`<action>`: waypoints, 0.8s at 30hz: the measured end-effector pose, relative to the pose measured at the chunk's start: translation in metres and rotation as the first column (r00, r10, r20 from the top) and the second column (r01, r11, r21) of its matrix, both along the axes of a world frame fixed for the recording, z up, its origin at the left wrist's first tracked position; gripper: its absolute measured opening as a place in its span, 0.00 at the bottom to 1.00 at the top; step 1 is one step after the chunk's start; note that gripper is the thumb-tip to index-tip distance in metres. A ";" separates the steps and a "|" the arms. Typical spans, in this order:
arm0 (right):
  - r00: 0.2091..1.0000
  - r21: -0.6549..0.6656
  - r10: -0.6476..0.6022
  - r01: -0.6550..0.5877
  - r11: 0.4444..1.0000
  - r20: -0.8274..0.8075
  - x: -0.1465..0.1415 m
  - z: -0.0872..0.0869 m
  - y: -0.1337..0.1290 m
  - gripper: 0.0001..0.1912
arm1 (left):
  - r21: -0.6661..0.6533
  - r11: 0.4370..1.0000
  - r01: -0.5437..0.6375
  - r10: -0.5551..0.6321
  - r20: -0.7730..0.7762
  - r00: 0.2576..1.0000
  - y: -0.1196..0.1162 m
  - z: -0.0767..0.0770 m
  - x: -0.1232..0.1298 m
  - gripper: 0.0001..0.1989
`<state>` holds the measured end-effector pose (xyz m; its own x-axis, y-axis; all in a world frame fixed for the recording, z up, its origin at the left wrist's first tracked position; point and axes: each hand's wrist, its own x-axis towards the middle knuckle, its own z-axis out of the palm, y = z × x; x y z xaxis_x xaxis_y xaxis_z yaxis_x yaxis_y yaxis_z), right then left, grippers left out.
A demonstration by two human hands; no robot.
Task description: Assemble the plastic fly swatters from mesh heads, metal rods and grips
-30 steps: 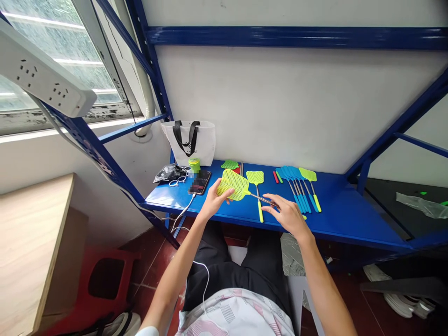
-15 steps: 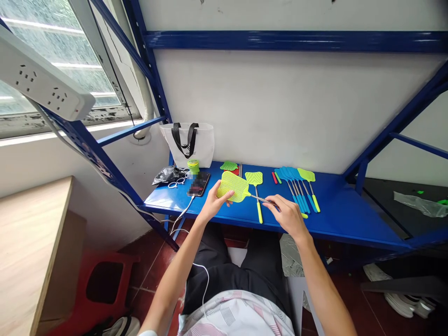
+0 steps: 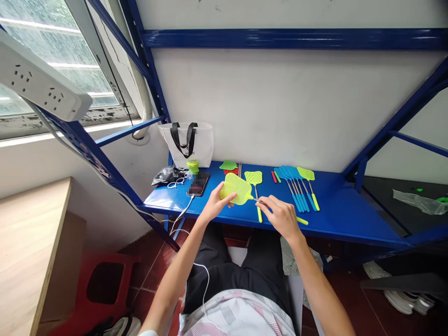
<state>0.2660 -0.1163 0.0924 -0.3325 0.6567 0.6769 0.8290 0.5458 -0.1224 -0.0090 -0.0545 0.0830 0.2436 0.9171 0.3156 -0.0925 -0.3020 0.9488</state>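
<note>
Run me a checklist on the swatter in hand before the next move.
1. Left hand gripping the yellow mesh head: ok.
2. Right hand gripping the metal rod: ok.
3. Rod fully seated in the head: cannot tell, too small.
4. Rod's far end: cannot tell, hidden by the right hand.
5. Yellow handle on the blue table, near the right wrist: ok.

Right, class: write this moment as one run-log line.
left hand: holds yellow swatter head | right hand: pinches its metal rod | on blue bench: blue swatters, phone, white bag
</note>
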 end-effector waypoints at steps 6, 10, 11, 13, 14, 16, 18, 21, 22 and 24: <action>1.000 0.061 -0.012 0.011 0.998 0.023 -0.005 -0.002 -0.001 0.16 | -0.018 1.000 0.025 -0.025 0.001 1.000 -0.007 0.005 0.006 0.28; 1.000 0.048 -0.011 0.012 0.999 -0.016 -0.008 -0.009 0.001 0.16 | -0.015 1.000 0.027 -0.027 -0.006 1.000 -0.007 0.001 0.007 0.28; 0.999 0.037 -0.016 0.018 0.999 -0.041 -0.010 -0.011 0.002 0.16 | -0.012 1.000 0.027 -0.027 -0.010 1.000 -0.006 0.000 0.008 0.28; 0.995 -0.010 -0.026 0.025 1.000 -0.094 -0.014 -0.014 0.002 0.16 | -0.005 0.999 0.034 -0.034 -0.013 0.999 -0.004 -0.003 0.008 0.29; 0.992 -0.042 -0.026 0.021 0.999 -0.120 -0.016 -0.015 0.002 0.17 | -0.002 0.999 0.040 -0.040 -0.012 0.999 -0.002 -0.005 0.007 0.29; 0.986 -0.115 -0.017 -0.002 0.993 -0.165 -0.020 -0.017 0.002 0.18 | 0.001 0.998 0.059 -0.059 -0.013 0.998 0.002 -0.009 0.005 0.29; 0.978 -0.195 -0.005 -0.036 0.980 -0.206 -0.022 -0.016 0.002 0.18 | -0.004 0.997 0.083 -0.083 -0.019 0.996 0.006 -0.011 0.002 0.30; 0.965 -0.295 -0.009 -0.071 0.953 -0.264 -0.024 -0.016 0.003 0.18 | -0.017 0.995 0.103 -0.103 -0.023 0.994 0.010 -0.013 -0.003 0.31; 0.961 -0.316 -0.015 -0.076 0.946 -0.277 -0.024 -0.016 0.003 0.18 | -0.024 0.995 0.097 -0.097 -0.023 0.995 0.012 -0.013 -0.003 0.31; 0.955 -0.350 -0.022 -0.086 0.933 -0.295 -0.022 -0.017 0.005 0.18 | -0.043 0.997 0.062 -0.062 -0.008 0.998 0.014 -0.013 -0.004 0.31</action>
<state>0.2439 -0.1113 0.0758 -0.1828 0.8637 0.4697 0.7102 0.4464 -0.5444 -0.0132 -0.0407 0.0702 0.3032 0.9129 0.2734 -0.1003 -0.2547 0.9618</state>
